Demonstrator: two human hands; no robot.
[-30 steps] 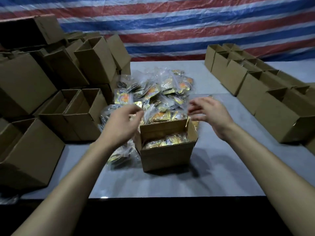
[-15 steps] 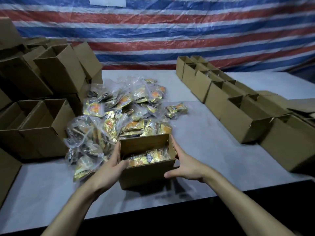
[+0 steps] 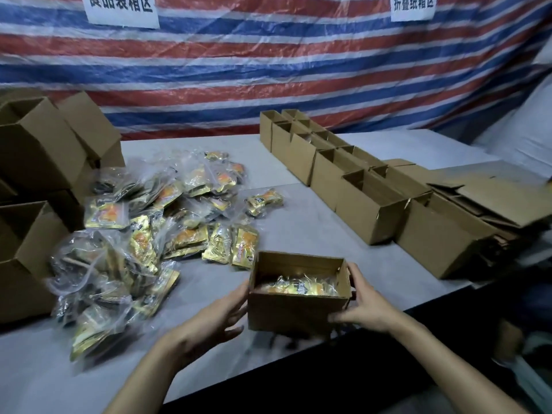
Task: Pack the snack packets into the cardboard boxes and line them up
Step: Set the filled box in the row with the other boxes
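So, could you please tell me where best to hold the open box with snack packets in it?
Take the box by its two end walls, one hand from each side, as the left hand and right hand do. It is upright, open-topped, with snack packets inside, so opposed walls likely keep it level.

**Left hand** (image 3: 219,313): palm turned inward against the left wall of the cardboard box (image 3: 294,312). Thumb up near the rim, fingers curved toward the lower front corner.
**Left forearm** (image 3: 143,375): bare, rising from the lower edge, angled up and to the right.
**Right hand** (image 3: 366,306): cupped on the right wall of the same box. Thumb raised along the upper corner, index finger reaching across the lower front edge.
**Right forearm** (image 3: 442,363): bare, entering from the lower right, angled up and to the left.
**Both hands:** palms face each other, with the box clamped between them.
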